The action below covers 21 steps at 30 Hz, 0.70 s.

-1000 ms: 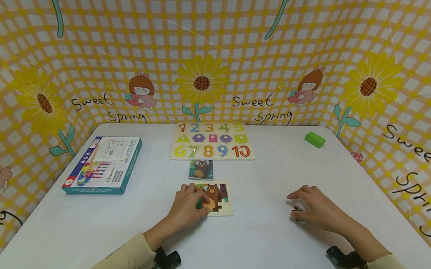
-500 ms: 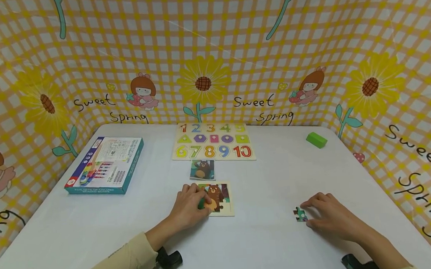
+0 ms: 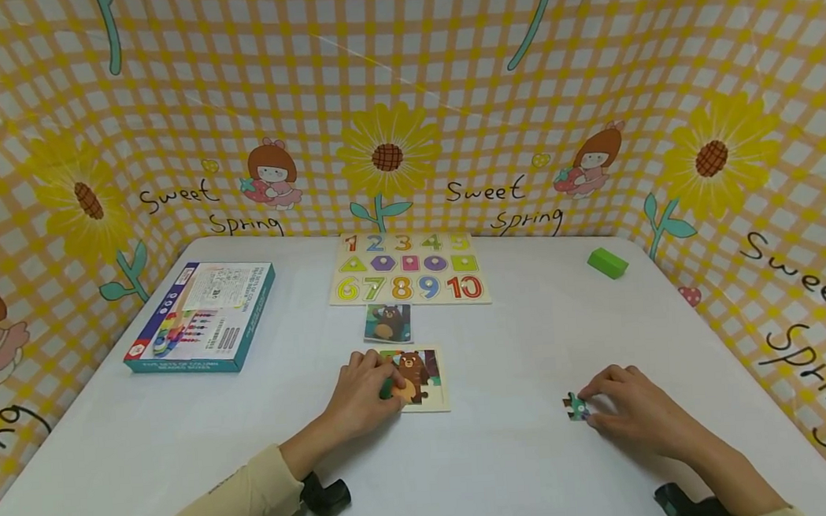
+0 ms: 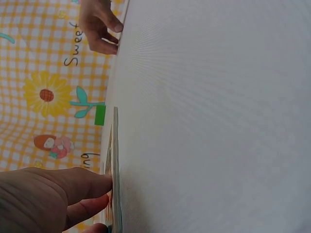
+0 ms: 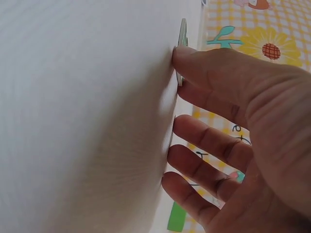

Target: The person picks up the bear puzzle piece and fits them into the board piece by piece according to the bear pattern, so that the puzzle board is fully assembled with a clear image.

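In the head view a bear jigsaw puzzle [image 3: 434,403] in a cream frame lies at the middle of the white table. My left hand [image 3: 363,391] holds it at its left side, fingers bent over the picture and thumb low on its face; part of the puzzle is hidden under the hand. The left wrist view shows the board [image 4: 115,145] edge-on with the fingertips at its face. Further right, my right hand [image 3: 631,406] pinches a small green and brown puzzle piece [image 3: 574,407] between thumb and index finger, close over the table. The right wrist view has the piece [image 5: 182,34] edge-on.
Behind the puzzle lie a bear picture card [image 3: 387,323] and a wooden number-and-shape board [image 3: 482,294]. A flat teal-edged box [image 3: 207,318] sits at the left. At the back right rests a green block [image 3: 608,263]. Printed cloth [image 3: 402,77] walls the table's back and sides.
My right hand has drawn back slightly to the right and nearer, and the piece it had mostly covered now shows. The left hand keeps its place on the puzzle.
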Available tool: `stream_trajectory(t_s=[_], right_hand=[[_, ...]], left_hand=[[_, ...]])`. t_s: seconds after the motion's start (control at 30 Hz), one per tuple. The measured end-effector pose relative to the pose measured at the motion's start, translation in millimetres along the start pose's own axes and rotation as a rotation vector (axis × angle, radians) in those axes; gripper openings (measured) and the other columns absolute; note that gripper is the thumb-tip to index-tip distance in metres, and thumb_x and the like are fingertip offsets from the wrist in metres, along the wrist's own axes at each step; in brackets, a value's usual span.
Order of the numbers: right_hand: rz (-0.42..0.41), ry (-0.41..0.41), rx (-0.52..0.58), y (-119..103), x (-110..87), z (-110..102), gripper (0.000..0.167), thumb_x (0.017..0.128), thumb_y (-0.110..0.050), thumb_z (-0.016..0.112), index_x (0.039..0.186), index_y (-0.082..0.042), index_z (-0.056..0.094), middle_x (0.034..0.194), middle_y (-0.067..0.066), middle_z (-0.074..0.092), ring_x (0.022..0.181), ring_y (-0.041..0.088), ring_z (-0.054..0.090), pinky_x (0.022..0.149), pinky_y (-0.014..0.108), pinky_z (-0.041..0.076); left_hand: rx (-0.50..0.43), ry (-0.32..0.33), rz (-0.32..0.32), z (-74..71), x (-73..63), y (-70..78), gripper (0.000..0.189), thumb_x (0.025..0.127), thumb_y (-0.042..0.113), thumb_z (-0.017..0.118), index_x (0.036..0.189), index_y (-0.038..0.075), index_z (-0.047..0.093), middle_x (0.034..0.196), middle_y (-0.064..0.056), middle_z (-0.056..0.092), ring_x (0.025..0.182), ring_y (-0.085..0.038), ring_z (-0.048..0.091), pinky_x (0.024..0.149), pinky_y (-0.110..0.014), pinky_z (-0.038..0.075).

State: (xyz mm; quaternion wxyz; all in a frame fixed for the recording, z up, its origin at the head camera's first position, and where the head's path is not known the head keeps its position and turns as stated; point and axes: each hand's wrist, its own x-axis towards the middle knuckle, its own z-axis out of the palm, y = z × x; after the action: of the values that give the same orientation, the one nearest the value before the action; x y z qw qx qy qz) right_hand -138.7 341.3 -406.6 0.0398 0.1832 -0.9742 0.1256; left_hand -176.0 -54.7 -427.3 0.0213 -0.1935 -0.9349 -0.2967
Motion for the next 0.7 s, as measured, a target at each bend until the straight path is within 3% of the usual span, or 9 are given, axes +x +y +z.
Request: stream_trajectory(t_s=[0.4, 0.7], right_hand=[[-0.04, 0.051, -0.001, -9.4, -0.5, -0.8, 0.023, 0.072, -0.028, 0.078, 0.093, -0.024, 0.068, 0.1, -0.009, 0.06, 0.091, 0.01, 0.048, 0.075, 0.031, 0.045], [-0.057, -0.006, 0.044, -37.5, 17.7, 6.5, 0.022, 0.075, -0.031, 0.076, 0.094, -0.024, 0.068, 0.1, -0.01, 0.06, 0.091, 0.008, 0.046, 0.076, 0.031, 0.044]], left_hand=[[0.001, -0.005, 0.002, 1.5, 2.3, -0.4, 0.011, 0.075, 0.02, 0.073, 0.084, 0.018, 0.067, 0.098, -0.002, 0.053, 0.089, -0.019, 0.036, 0.074, -0.033, 0.028], [-0.001, -0.009, -0.012, 0.5, 1.4, -0.8, 0.01, 0.075, 0.021, 0.073, 0.083, 0.019, 0.067, 0.099, -0.002, 0.053, 0.09, -0.019, 0.037, 0.075, -0.034, 0.028]])
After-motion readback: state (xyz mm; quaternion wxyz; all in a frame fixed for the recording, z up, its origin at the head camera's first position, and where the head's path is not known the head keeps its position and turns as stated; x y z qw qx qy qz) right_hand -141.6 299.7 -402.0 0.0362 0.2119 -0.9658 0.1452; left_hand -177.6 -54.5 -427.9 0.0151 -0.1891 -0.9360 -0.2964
